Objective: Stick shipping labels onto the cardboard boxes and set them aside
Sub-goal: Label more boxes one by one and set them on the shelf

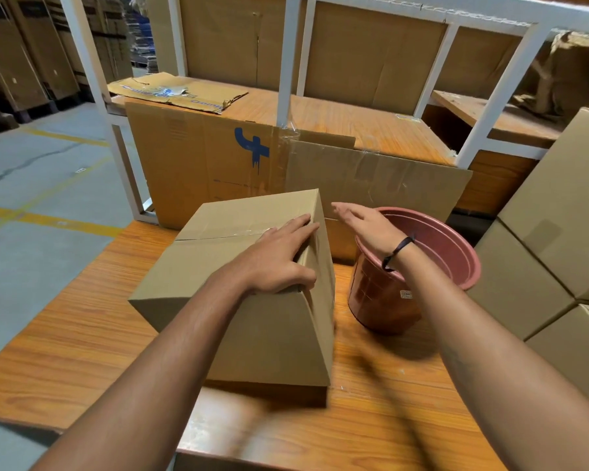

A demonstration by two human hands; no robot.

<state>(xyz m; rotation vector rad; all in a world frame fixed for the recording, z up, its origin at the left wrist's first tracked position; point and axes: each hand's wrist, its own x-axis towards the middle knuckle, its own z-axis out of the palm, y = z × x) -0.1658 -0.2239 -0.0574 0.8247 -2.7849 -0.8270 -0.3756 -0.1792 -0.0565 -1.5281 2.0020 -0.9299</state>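
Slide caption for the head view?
Left hand rests on cardboard box; right hand open over pink bucket on table.

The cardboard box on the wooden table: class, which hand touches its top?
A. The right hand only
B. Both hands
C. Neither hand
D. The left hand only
D: the left hand lies across the top of the cardboard box, while the right hand hovers open over the pink plastic bucket.
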